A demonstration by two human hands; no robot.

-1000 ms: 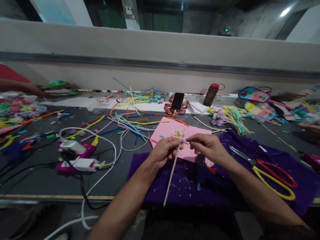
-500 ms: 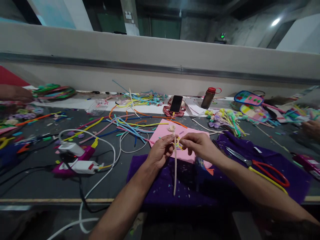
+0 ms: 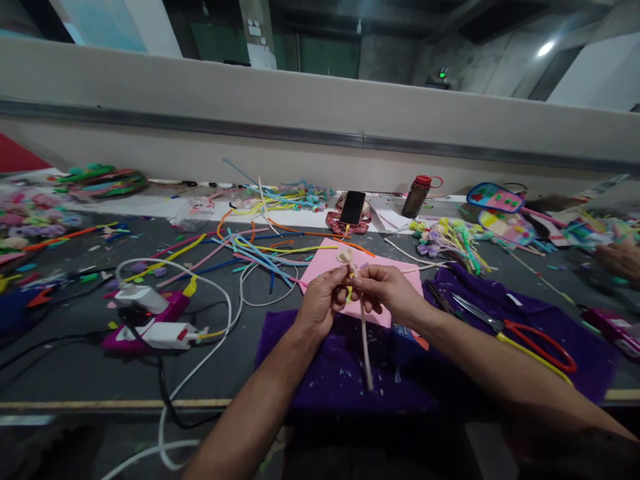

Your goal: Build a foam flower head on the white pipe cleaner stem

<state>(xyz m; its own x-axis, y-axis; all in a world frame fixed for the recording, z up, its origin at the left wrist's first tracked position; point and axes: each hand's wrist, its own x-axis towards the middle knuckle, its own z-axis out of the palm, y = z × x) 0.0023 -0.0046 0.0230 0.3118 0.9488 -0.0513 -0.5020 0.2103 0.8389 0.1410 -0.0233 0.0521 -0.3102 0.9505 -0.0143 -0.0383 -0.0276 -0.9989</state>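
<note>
stick flower [image 3: 361, 320] | pinched between left hand [image 3: 323, 301]; right hand [image 3: 383, 288]; seemingly upright

- A single head-worn view is given, looking forward and down across a cluttered grey worktable [image 3: 75, 363].
- The forearms enter from the lower edge, seen close.
- A long pale wall ledge [image 3: 320, 100] is crossed in the upper half, farther off.
- No second view is supplied.

You're facing a long dark worktable [image 3: 75, 360]; a pale partition wall [image 3: 320, 100] spans the frame's middle; upper right, a ceiling light [image 3: 545, 48] glows.
</note>
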